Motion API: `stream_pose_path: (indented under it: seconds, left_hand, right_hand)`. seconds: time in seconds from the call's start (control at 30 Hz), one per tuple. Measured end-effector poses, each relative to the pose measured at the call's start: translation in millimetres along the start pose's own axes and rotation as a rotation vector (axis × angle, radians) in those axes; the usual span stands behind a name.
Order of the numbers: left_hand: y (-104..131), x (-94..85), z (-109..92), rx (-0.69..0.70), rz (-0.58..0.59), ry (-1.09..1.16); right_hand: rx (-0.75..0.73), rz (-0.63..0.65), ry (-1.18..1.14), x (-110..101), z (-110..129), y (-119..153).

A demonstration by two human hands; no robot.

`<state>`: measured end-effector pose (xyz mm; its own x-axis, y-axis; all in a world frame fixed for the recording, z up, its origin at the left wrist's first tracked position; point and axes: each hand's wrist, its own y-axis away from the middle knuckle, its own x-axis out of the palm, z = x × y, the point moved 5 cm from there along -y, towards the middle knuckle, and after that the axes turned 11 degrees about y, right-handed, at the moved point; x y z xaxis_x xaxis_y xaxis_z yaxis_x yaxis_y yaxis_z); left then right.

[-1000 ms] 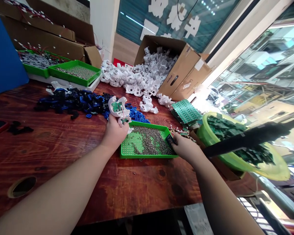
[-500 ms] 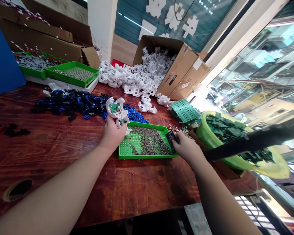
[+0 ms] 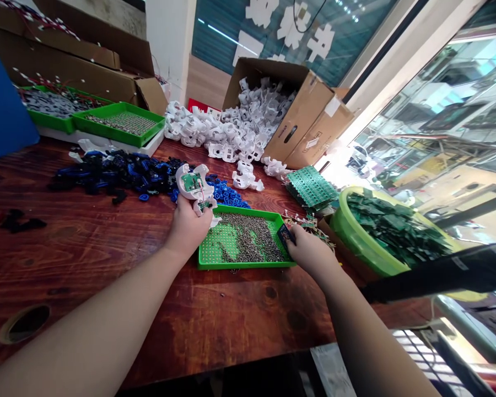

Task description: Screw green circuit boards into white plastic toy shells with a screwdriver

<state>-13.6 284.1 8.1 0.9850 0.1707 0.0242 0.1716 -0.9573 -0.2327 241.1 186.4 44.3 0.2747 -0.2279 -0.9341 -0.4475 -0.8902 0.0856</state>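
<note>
My left hand point(image 3: 189, 226) is closed around a white plastic shell point(image 3: 183, 187), held up over the tray's left back corner. Inside the shell sit a green circuit board point(image 3: 193, 182) and thin wires. At the tray's right end, my right hand point(image 3: 310, 247) grips a dark printed card point(image 3: 285, 234), its lower part inside the tray. The green tray point(image 3: 248, 265) lies on the wooden table, its floor dotted with rows of small holes. Many small metal screws point(image 3: 252, 237) are heaped over its middle and right; fewer lie loose on the left.
Behind are a pile of blue and black parts point(image 3: 124, 171), white shells point(image 3: 227, 132) spilling from a cardboard box point(image 3: 303, 124), and green board panels point(image 3: 312, 187). A yellow-green basin point(image 3: 347, 237) of boards and a black bar point(image 3: 434, 275) stand right. More green trays point(image 3: 138, 140) sit back left.
The black bar at the right has swung lower in view. My right hand and the card have shifted slightly left; the left hand still holds the shell in about the same place.
</note>
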Motion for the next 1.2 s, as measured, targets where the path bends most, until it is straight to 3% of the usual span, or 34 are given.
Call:
stream_pose_path:
  seconds: [0.27,0.53,0.77,0.97,1.2]
  left_hand:
    - [0,0.5,1,-0.009,0.005,-0.011]
    - [-1,1.9,2,0.016,0.009,0.020]
    - [-2,2.9,5,0.041,0.020,0.047]
    - [-2,2.2,6,0.041,0.018,0.050]
    - [-2,3.5,7,0.048,0.031,0.070]
  right_hand:
    - [-0.059,-0.031,-0.036,-4,23,11]
    - [0.034,-0.024,-0.065,-1,4,0]
    - [-0.031,-0.012,-0.093,-2,16,6]
    - [0.063,-0.025,-0.041,-2,5,-5]
    - [-0.043,-0.045,-0.020,-4,38,6]
